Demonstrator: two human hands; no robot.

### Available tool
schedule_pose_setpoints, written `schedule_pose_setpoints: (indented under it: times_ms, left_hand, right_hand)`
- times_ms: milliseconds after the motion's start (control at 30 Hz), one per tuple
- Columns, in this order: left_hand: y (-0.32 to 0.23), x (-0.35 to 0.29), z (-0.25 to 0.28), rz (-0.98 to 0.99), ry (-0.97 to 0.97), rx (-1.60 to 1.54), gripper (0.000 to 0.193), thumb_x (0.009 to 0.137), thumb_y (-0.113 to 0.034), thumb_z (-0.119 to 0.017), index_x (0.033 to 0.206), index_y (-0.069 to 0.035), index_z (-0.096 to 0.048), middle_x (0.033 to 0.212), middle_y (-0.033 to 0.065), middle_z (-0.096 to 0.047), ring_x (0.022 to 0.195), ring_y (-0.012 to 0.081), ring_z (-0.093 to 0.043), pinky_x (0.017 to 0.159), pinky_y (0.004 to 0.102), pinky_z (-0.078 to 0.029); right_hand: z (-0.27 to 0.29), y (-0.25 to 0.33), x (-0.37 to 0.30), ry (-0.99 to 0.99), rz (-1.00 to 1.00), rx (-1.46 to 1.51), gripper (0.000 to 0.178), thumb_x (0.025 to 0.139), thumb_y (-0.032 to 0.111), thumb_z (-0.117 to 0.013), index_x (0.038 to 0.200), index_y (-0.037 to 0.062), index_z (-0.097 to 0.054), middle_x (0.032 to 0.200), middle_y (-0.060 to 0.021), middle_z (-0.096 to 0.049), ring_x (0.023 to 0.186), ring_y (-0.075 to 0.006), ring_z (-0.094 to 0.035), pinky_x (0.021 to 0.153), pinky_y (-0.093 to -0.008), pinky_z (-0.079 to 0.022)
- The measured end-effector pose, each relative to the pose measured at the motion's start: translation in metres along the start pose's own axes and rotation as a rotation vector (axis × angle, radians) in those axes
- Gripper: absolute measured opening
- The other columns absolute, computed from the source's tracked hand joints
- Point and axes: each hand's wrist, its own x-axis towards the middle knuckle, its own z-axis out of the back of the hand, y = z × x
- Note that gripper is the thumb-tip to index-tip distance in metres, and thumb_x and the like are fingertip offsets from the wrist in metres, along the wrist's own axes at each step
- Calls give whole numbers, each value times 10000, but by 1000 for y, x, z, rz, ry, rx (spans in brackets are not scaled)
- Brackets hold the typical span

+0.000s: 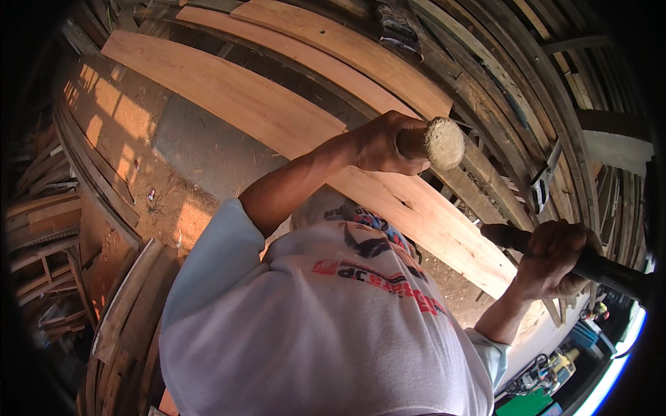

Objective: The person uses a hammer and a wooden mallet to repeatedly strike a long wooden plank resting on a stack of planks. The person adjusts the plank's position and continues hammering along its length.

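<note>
Left hand (387, 143), upper centre, clenches a wooden rod (437, 143), right hand (557, 262), far right, a black bar (614, 275); a slack grip could dent the plank (298, 128).

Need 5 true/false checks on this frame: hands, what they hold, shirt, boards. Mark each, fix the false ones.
1. The left hand grips a wooden cylinder with a pale, rough end. True.
2. The right hand is open and empty. False: it is closed around a dark bar.
3. In view, the left forearm crosses in front of a long board. True.
4. The person's shirt is solid black. False: it is whitish with a print on the front.
5. The two hands touch each other. False: they are clearly apart.
</note>
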Motion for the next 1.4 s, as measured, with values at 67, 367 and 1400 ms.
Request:
schedule_pose_setpoints:
  times_ms: [67, 367, 1400]
  left_hand:
    - [-3, 2, -1, -45, -5, -4, 377, 807, -207, -840, 1131, -56, -720, 1031, 100, -768, 976, 201, -732, 877, 373, -577]
    - [5, -4, 2, -13, 21, -13, 473, 760, -153, -845, 1193, -43, -690, 1112, 96, -752, 1034, 211, -715, 937, 366, -566]
    - [13, -19, 24, -108, -219, -375, 323, 957, -221, -717, 830, -112, -440, 696, 16, -489, 592, 96, -423, 551, 274, -344]
  right_hand:
    - [-9, -12, -13, 246, -65, -590, 180, 963, 20, -650, 1129, 20, -579, 779, -120, -649, 634, -281, -634, 593, -360, -520]
    - [1, 5, -10, -37, -82, -199, 124, 1043, 96, -625, 1131, 11, -607, 750, -19, -620, 618, -157, -595, 597, -310, -521]
    - [53, -72, -132, -233, -862, -528, 194, 1004, 176, -719, 1072, 16, -632, 773, 25, -562, 671, -57, -463, 605, -232, -385]
